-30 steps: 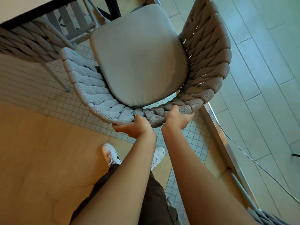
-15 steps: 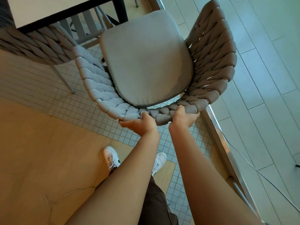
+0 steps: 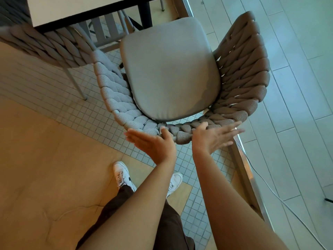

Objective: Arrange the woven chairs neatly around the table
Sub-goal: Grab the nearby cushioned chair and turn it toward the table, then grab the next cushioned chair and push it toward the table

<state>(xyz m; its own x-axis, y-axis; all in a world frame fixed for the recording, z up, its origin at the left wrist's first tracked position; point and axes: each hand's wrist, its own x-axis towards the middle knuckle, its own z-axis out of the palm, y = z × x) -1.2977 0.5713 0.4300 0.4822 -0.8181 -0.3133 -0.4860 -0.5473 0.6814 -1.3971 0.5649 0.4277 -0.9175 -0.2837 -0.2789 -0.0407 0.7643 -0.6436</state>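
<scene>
A woven chair (image 3: 243,73) with a grey seat cushion (image 3: 167,69) stands in front of me, its seat facing the white table (image 3: 75,8) at the top left. My left hand (image 3: 153,143) and my right hand (image 3: 214,136) are both spread flat, fingers apart, right at the top rim of the chair's back. Neither hand grips the rim. A second woven chair (image 3: 45,44) stands to the left, tucked partly under the table, its back close to the first chair's left side.
A metal floor rail (image 3: 245,174) runs along the right, beside the chair, with a thin cable (image 3: 281,199) on the grey planks beyond it. My white shoes (image 3: 122,174) stand on the tiled strip behind the chair. The black table leg (image 3: 144,11) is just ahead of the cushion.
Both hands have let go of the chair's back rim and opened flat. The chair has moved forward toward the table since a second ago.
</scene>
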